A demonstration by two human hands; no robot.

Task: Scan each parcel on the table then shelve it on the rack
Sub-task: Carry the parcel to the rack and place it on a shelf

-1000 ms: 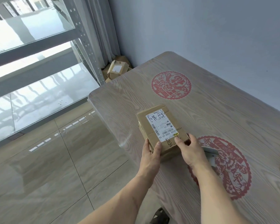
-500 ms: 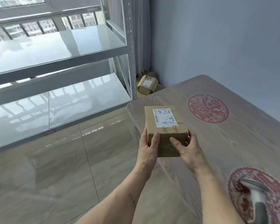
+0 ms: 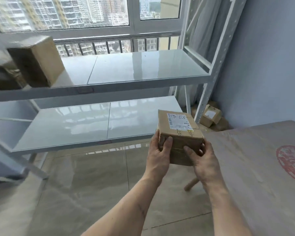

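Head view: I see both hands clamped on the parcel (image 3: 179,133), which hangs in the air off the counter (image 3: 255,167) edge. My left hand (image 3: 157,156) wraps its near left corner, thumb flat on the front face; the right hand (image 3: 203,159) curls its fingers round the near right corner. The label faces up. Ahead of the grip and to its left stands the rack (image 3: 109,79), its lower shelf just beyond the parcel; up on the upper shelf, far left of the grip, sits another box (image 3: 36,62). Since half a second ago the parcel has left the counter and swung toward the rack, and the scanner has dropped out of view.
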